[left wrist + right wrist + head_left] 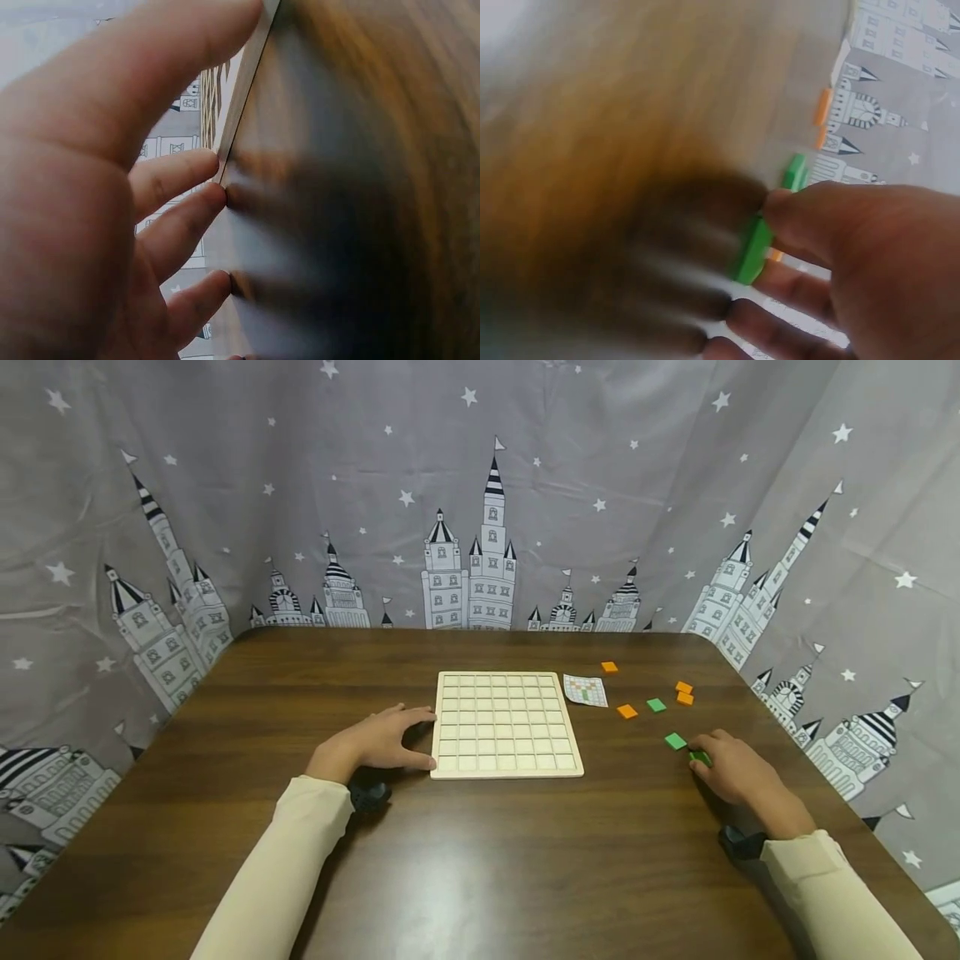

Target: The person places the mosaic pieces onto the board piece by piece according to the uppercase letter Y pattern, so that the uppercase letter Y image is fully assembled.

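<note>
A pale wooden board with a grid of square recesses lies flat on the table. At its left edge is my left hand, thumb and fingers spread; in the left wrist view the fingertips reach the board's side. Over on the right, my right hand pinches a green square tile between thumb and finger, low over the wood. Just beyond it lies another green tile, and a third green tile sits farther back.
Several orange tiles lie scattered behind the green ones, among them one near the board and one at the back. A small printed card with a coloured grid touches the board's right side. A grey castle-print curtain hangs behind the brown table.
</note>
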`<action>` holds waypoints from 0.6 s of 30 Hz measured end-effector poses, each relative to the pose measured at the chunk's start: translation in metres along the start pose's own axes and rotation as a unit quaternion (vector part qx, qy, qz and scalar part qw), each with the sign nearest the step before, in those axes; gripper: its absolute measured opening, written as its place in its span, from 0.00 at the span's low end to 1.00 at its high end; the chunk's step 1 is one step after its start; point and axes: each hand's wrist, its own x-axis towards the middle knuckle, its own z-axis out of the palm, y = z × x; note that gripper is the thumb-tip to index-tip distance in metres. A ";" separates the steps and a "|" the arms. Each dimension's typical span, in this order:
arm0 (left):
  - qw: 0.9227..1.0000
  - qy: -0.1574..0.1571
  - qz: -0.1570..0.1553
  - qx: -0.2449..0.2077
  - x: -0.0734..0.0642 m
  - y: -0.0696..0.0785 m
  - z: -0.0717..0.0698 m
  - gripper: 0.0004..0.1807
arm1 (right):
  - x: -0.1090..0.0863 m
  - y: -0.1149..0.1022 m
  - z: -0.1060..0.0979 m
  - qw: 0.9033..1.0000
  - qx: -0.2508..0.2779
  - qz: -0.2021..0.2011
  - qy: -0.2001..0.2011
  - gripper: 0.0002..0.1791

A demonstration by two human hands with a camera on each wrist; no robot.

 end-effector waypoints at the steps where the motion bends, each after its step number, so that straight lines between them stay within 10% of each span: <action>1: 1.000 0.000 0.002 -0.002 0.000 0.000 0.000 0.47 | 0.000 0.000 0.000 1.000 0.001 -0.001 0.000 0.17; 18: 1.000 -0.019 0.008 0.002 0.000 0.001 0.001 0.44 | 0.002 0.004 -0.008 1.000 0.004 0.003 -0.025 0.11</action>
